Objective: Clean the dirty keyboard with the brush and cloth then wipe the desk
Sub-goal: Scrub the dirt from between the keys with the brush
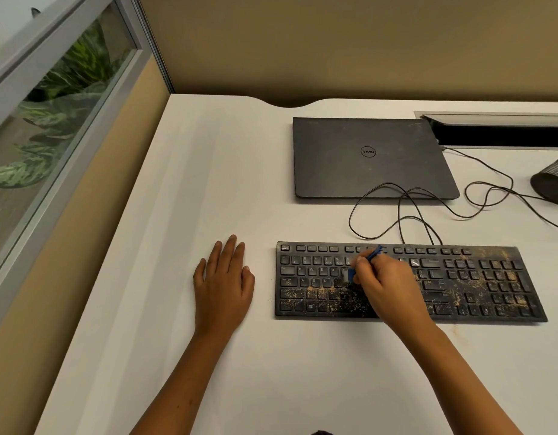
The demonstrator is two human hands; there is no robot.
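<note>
From the head camera, the right hand [382, 285] grips the blue brush [364, 264], bristles down on the keyboard [478, 284], whose long axis runs along the desk's [208, 189] near edge; crumbs lie mostly rightward. The left hand [223, 285] rests flat, holding nothing. No containers or cloth show.

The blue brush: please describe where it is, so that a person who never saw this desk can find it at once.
Find the white desk, then the black keyboard lying near its front edge, dusted with tan crumbs. Over the keyboard's left-middle keys the right hand grips the brush. It is small and the only blue thing there; the laptop and cable behind are dark.
</note>
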